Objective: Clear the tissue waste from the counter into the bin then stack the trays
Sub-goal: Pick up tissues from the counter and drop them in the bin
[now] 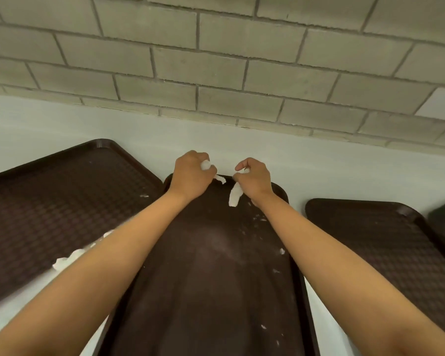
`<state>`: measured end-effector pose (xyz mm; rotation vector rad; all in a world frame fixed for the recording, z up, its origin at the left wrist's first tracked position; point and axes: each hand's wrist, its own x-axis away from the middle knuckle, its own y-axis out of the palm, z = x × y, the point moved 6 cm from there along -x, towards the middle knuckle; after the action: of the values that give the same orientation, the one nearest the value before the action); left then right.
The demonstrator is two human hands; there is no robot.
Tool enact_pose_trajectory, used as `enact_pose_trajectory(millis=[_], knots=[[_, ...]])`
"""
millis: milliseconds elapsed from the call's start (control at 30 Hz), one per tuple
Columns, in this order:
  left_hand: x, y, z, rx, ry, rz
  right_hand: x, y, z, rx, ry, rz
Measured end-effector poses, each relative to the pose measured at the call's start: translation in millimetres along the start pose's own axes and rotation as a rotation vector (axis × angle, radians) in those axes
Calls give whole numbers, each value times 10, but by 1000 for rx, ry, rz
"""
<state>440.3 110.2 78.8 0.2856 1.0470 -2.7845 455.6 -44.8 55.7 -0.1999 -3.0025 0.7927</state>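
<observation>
In right hand (253, 181), tissue strip (234, 196).

The left tray (62, 191) is dark brown plastic with a woven texture, and the middle tray (211, 278) is a bit shiny. The tissue (234, 195) is soft crumpled paper. Smooth matt white counter (319, 165), rough grey block wall (216, 60).

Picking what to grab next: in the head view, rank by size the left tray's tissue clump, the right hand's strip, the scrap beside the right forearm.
1. tissue clump, partly hidden by the left forearm
2. strip, somewhat smaller
3. scrap, clearly smallest
</observation>
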Motion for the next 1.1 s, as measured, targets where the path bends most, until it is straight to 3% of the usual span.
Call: enact_pose_trajectory(millis=[133, 267, 467, 1100], knots=[[317, 160, 188, -22, -59, -44, 215, -221, 107, -9, -9, 8], [662, 249, 400, -122, -8, 24, 433, -447, 238, 5, -24, 15], [1202, 391, 680, -64, 2, 91, 839, -726, 453, -5, -68, -30], [2900, 612, 1511, 109, 63, -1, 2516, -1678, 845, 5, -66, -26]])
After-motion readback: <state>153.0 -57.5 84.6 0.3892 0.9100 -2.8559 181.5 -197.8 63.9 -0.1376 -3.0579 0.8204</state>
